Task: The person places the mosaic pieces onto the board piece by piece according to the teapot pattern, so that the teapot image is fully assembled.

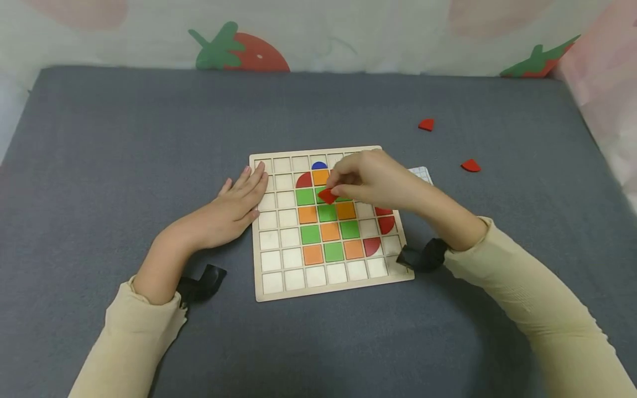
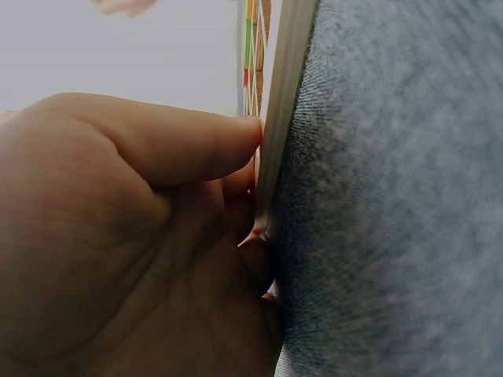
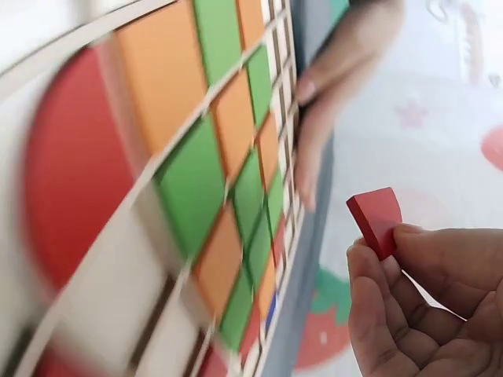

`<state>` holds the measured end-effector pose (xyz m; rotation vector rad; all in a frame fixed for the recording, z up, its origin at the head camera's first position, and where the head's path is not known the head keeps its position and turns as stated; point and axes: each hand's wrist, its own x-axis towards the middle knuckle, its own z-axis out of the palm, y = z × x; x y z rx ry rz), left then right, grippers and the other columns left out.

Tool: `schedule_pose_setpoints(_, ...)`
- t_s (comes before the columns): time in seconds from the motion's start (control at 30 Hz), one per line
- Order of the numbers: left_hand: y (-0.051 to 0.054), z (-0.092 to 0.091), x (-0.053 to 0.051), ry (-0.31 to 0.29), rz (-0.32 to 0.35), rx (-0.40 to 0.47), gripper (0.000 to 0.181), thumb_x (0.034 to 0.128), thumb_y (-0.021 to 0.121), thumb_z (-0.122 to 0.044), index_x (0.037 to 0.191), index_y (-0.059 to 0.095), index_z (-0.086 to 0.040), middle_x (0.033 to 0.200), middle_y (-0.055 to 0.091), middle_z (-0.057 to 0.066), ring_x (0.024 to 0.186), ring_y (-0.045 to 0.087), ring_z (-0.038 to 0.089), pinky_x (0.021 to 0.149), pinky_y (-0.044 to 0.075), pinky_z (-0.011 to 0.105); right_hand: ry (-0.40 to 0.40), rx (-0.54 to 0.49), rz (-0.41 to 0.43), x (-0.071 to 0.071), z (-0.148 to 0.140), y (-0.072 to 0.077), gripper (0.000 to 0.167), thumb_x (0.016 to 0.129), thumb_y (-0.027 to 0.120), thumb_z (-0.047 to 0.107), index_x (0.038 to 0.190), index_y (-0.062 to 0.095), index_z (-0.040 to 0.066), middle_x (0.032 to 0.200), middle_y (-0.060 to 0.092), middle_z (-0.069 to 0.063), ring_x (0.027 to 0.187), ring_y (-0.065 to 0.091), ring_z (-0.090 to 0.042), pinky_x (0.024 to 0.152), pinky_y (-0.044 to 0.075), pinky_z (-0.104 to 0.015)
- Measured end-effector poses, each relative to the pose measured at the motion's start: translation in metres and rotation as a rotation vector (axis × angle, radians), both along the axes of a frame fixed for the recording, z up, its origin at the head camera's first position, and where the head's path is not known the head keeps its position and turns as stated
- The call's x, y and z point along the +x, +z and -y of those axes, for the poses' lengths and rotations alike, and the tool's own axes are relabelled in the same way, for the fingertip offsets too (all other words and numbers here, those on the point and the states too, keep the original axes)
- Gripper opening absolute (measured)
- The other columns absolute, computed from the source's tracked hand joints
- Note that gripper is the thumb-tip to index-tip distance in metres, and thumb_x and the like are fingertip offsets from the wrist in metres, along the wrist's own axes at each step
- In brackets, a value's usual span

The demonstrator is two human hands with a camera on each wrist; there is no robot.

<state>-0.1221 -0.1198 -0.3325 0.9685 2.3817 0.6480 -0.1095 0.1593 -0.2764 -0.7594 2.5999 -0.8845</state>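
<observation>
A wooden grid board [image 1: 272, 283] lies on the grey cloth, with green and orange squares, red quarter-circle pieces and a blue rounded piece [image 1: 319, 165] in some cells. My left hand [image 1: 219, 216] rests on the board's left edge, fingers spread; in the left wrist view the thumb [image 2: 212, 145] touches that edge. Between thumb and fingers my right hand [image 1: 380, 179] pinches a red quarter-circle piece [image 1: 327, 195] above the upper middle of the board. The right wrist view shows the same red piece [image 3: 377, 218] held clear of the board. Part of the upper right cells is hidden behind the right hand.
Two loose red quarter-circle pieces, one farther back [image 1: 426, 124] and one to the right [image 1: 470, 165], lie on the cloth beyond the board. A white gridded card [image 1: 421, 174] sticks out behind the right wrist. Strawberry-patterned fabric [image 1: 348, 38] borders the back.
</observation>
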Motion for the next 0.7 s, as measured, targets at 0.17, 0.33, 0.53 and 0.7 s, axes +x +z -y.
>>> schedule_pose_setpoints(0.17, -0.001, 0.001, -0.001, 0.001, 0.006, 0.004, 0.06, 0.1025, 0.035, -0.016, 0.15, 0.003, 0.001, 0.156, -0.011, 0.013, 0.141, -0.015, 0.029, 0.11, -0.005, 0.055, 0.106, 0.011, 0.058, -0.012, 0.038, -0.009, 0.007, 0.088, 0.065, 0.004, 0.089, 0.071, 0.005, 0.082, 0.068, -0.001, 0.074, 0.06, -0.013, 0.073, 0.048, -0.026)
schedule_pose_setpoints(0.33, 0.0, 0.001, -0.001, -0.006, 0.009, 0.017, 0.06, 0.1021, 0.036, -0.014, 0.15, 0.003, 0.001, 0.156, -0.011, 0.014, 0.141, -0.014, 0.029, 0.11, -0.005, 0.055, 0.173, 0.009, 0.103, -0.023, 0.065, -0.017, 0.007, 0.087, 0.065, 0.002, 0.085, 0.071, 0.005, 0.079, 0.068, -0.001, 0.073, 0.06, -0.012, 0.073, 0.046, -0.023)
schedule_pose_setpoints(0.53, 0.0, 0.001, -0.001, -0.008, 0.016, 0.025, 0.058, 0.1019, 0.034, -0.013, 0.149, 0.004, 0.002, 0.156, -0.012, 0.014, 0.141, -0.016, 0.029, 0.109, -0.006, 0.056, 0.225, 0.049, 0.128, -0.033, 0.082, -0.025, 0.006, 0.086, 0.067, 0.003, 0.082, 0.072, 0.006, 0.076, 0.066, 0.001, 0.072, 0.057, -0.011, 0.072, 0.044, -0.021)
schedule_pose_setpoints(0.7, -0.001, 0.001, -0.001, -0.004, 0.015, 0.042, 0.056, 0.1023, 0.033, -0.015, 0.15, 0.008, 0.001, 0.156, -0.01, 0.014, 0.141, -0.015, 0.029, 0.108, -0.006, 0.058, 0.24, 0.096, 0.138, -0.036, 0.09, -0.028, 0.005, 0.085, 0.07, 0.007, 0.082, 0.074, 0.008, 0.077, 0.068, 0.003, 0.072, 0.055, -0.009, 0.071, 0.042, -0.021)
